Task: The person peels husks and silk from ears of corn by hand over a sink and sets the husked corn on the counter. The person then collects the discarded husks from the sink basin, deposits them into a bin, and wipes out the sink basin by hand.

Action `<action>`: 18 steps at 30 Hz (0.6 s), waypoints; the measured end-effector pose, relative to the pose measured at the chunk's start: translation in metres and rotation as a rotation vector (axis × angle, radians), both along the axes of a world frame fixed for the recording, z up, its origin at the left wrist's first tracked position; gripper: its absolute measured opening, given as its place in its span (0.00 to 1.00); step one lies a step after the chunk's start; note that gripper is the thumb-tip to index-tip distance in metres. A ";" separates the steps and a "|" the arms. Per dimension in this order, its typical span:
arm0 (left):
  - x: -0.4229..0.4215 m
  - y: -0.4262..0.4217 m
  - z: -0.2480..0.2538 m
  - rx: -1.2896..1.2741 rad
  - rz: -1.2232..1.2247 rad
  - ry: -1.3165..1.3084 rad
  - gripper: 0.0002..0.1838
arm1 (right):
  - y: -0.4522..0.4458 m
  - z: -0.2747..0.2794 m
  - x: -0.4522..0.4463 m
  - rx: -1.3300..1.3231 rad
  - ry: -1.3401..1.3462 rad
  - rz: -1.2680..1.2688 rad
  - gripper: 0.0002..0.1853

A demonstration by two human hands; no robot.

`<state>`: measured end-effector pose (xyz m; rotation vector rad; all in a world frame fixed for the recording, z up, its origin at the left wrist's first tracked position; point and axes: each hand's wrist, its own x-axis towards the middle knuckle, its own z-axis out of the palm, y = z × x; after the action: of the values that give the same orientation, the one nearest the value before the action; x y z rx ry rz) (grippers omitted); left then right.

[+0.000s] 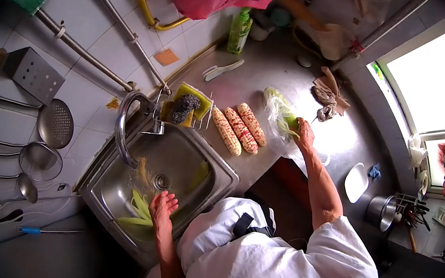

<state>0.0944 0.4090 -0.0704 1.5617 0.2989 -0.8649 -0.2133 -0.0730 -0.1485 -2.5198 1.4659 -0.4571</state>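
Over the metal sink [114, 192] is my left hand [164, 208], palm up with its fingers apart and nothing in it. Green husk leaves [139, 204] lie in the basin beside it, and brown corn silk [143, 172] is near the drain. On the counter, my right hand [305, 134] is closed on a green husked cob, partly inside a clear plastic bag [277, 116]. Left of the bag, three peeled cobs with red and white kernels, one of them in the middle [241, 131], lie side by side.
A curved faucet [123, 123] stands over the sink, with a sponge rack [186, 106] behind. A brush [223, 70], a green bottle [240, 31], a brown cloth [327, 96], a white dish [356, 182] and a metal pot [380, 211] are around the counter. Ladles [56, 124] hang at left.
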 end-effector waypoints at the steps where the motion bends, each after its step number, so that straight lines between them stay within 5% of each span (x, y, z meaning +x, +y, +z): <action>1: -0.001 0.001 -0.002 0.001 0.004 -0.002 0.17 | -0.005 0.003 0.005 0.001 -0.002 0.004 0.21; 4: -0.004 0.006 -0.008 -0.021 -0.001 -0.016 0.17 | -0.020 0.003 0.013 0.277 0.212 -0.086 0.21; 7: -0.005 0.006 -0.017 -0.032 0.001 -0.002 0.16 | -0.029 0.007 0.012 0.238 0.026 -0.136 0.19; 10: -0.009 0.001 -0.023 -0.022 -0.001 0.011 0.16 | -0.040 0.018 0.003 0.630 -0.159 -0.111 0.20; 13: -0.011 -0.034 -0.027 -0.010 -0.125 -0.003 0.14 | -0.018 0.056 0.001 0.343 -0.139 -0.016 0.16; 14: -0.014 -0.051 -0.028 -0.024 -0.242 -0.119 0.13 | -0.010 0.057 -0.003 0.059 0.004 0.042 0.14; 18: -0.042 -0.147 0.036 -0.265 -0.553 -0.462 0.10 | 0.042 0.131 0.007 0.021 0.060 -0.022 0.15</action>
<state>0.0520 0.2621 -0.0340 1.5587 -0.5834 -0.8831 -0.2058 -0.0306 -0.0173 -2.5243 1.5128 -0.3704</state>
